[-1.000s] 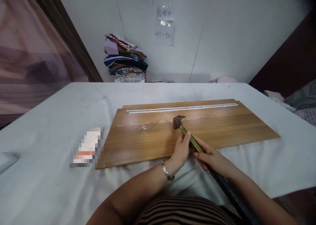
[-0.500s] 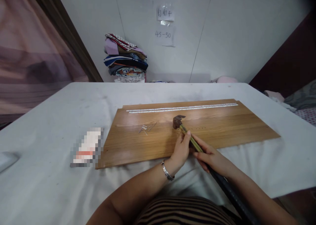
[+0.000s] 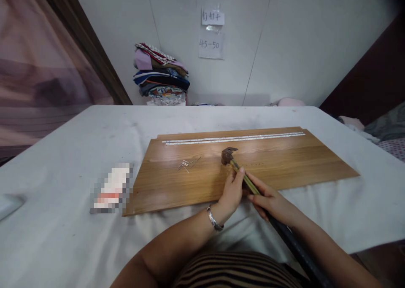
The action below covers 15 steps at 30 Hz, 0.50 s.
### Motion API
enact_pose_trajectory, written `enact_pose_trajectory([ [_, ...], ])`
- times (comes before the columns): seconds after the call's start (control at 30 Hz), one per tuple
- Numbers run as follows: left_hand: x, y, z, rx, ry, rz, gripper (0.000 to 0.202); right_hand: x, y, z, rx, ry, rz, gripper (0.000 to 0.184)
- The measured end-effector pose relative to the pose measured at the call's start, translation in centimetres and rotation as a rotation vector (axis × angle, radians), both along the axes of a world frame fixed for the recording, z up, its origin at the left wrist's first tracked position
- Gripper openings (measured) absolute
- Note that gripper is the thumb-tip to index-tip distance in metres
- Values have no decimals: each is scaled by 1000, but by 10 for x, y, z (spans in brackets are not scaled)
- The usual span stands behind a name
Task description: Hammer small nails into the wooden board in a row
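Note:
Both my hands hold a claw hammer (image 3: 227, 156) above the front part of a wooden board (image 3: 164, 187). My left hand (image 3: 233, 189) is closed around the yellowish shaft below the rusty head, thumb on top. Further down, my right hand (image 3: 274, 200) grips the same handle, whose black lower part runs back toward my body. The head's claw points to the right. Several loose nails (image 3: 185, 164) lie on the board left of the hammer. A row of small dark marks (image 3: 255, 164), too small to make out, runs along the board to its right.
Two white marked strips (image 3: 234, 138) lie along the board's far edge. A blurred-out flat object (image 3: 114, 187) rests on the white cloth (image 3: 63, 237) to the left. Folded clothes (image 3: 161, 75) are stacked by the back wall, where two paper notes (image 3: 211, 45) hang.

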State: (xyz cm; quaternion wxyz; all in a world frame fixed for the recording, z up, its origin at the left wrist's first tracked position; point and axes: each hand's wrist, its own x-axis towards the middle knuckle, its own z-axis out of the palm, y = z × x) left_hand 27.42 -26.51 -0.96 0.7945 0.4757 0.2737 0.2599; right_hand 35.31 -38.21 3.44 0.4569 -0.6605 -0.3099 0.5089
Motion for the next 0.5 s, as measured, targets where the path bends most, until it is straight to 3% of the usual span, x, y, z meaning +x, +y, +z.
enact_pose_trajectory([
  [0.5,-4,-3,4,-26,-6,-43,51,0,8,6,32,69,-15,101],
])
